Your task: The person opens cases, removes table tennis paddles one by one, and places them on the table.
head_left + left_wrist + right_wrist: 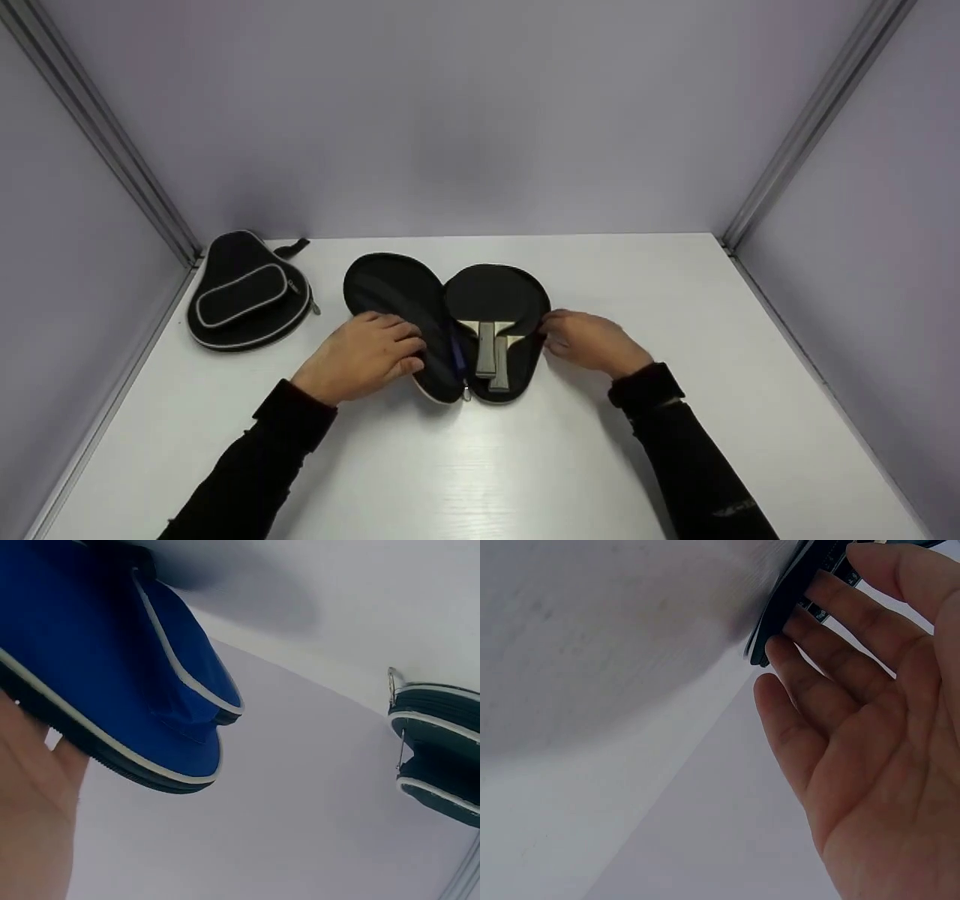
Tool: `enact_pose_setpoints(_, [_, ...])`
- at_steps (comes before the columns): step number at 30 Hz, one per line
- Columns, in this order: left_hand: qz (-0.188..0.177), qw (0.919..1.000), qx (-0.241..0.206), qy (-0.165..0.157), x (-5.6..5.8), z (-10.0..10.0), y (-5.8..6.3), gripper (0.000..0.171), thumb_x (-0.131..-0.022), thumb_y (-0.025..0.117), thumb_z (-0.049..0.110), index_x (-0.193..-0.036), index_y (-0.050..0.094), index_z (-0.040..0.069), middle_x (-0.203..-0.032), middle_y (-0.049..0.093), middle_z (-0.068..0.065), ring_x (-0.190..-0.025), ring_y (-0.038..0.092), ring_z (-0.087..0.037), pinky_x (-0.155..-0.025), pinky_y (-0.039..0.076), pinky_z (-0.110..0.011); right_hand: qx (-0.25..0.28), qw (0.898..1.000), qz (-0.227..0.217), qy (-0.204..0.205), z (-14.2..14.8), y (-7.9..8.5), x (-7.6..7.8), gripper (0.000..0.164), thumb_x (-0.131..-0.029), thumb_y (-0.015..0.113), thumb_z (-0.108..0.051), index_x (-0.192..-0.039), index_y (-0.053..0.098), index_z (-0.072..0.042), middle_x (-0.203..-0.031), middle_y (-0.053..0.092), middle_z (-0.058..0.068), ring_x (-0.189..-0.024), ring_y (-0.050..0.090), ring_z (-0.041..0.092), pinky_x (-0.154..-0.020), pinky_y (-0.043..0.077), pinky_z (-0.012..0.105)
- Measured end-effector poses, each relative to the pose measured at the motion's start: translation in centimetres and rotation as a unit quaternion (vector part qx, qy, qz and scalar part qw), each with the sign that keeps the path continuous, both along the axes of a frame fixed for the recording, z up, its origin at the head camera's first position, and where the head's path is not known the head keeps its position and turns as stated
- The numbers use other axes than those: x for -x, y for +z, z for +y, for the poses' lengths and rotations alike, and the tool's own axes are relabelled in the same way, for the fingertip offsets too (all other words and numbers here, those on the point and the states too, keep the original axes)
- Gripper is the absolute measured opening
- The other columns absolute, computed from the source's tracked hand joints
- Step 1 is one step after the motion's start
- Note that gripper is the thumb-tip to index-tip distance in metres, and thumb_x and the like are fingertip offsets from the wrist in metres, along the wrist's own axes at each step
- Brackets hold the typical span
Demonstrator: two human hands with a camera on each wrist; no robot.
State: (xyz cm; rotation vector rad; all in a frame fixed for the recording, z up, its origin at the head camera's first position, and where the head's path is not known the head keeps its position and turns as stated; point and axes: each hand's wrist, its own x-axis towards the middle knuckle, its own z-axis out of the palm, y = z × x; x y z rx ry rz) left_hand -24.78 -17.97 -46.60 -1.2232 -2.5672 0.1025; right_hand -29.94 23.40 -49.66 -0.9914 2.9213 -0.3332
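An unzipped table tennis racket case [390, 289] lies spread on the table, black inside. Its right half holds two rackets: one shows a black blade [491, 292], and two greyish handles [486, 351] overlap side by side. My left hand [367, 352] rests over the left flap's inner face, thumb and fingers on the same side. In the left wrist view, that flap's blue outer side [90, 690] with a pocket is tilted up, hiding the fingertips. My right hand [589, 341] grips the right half's rim, with the zipper edge [780, 607] at the fingertips.
A second racket case [247, 292], black with pale piping, a front pocket and a strap, lies at the table's back left. Pale panels [480, 120] enclose the white table [480, 480] at the back and both sides.
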Motion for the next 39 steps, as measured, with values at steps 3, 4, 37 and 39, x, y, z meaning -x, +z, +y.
enact_pose_setpoints(3, [-0.064, 0.9974, -0.008, 0.034, -0.1, 0.2, 0.0, 0.048, -0.122, 0.054, 0.051, -0.138, 0.085, 0.018, -0.15, 0.082, -0.009, -0.143, 0.075, -0.034, -0.122, 0.06, -0.054, -0.001, 1.0, 0.0, 0.001, 0.0, -0.2, 0.0, 0.027, -0.112, 0.066, -0.008, -0.132, 0.084, -0.004, -0.145, 0.082, 0.012, -0.135, 0.08, 0.034, -0.11, 0.069, 0.053])
enact_pose_setpoints(4, [-0.082, 0.9956, -0.008, 0.045, -0.1, 0.3, 0.0, 0.05, -0.123, 0.053, 0.052, -0.14, 0.084, 0.018, -0.153, 0.08, -0.01, -0.146, 0.074, -0.035, -0.124, 0.06, -0.056, -0.003, 1.0, 0.0, 0.002, 0.0, -0.2, 0.0, 0.027, -0.112, 0.066, -0.009, -0.132, 0.084, -0.004, -0.146, 0.081, 0.013, -0.135, 0.08, 0.034, -0.111, 0.069, 0.053])
enact_pose_setpoints(37, [-0.236, 0.9523, -0.042, 0.189, 1.6, 4.4, -1.6, 0.082, -0.1, 0.093, 0.053, -0.167, 0.066, 0.015, -0.184, 0.051, -0.019, -0.175, 0.041, -0.048, -0.132, 0.042, -0.086, -0.014, 0.968, 0.207, 0.139, -4.7, 2.0, -2.8, 0.04, -0.1, 0.084, 0.002, -0.136, 0.083, -0.015, -0.138, 0.085, 0.003, -0.13, 0.083, 0.022, -0.108, 0.071, 0.038])
enact_pose_setpoints(39, [-0.237, 0.9519, -0.044, 0.189, 1.6, 4.5, -1.6, 0.081, -0.1, 0.093, 0.052, -0.167, 0.066, 0.015, -0.184, 0.051, -0.019, -0.175, 0.041, -0.048, -0.132, 0.043, -0.086, -0.019, 0.965, 0.215, 0.148, -5.1, 1.9, -3.0, 0.046, -0.098, 0.086, 0.003, -0.14, 0.082, -0.016, -0.142, 0.084, 0.002, -0.134, 0.082, 0.022, -0.11, 0.07, 0.038])
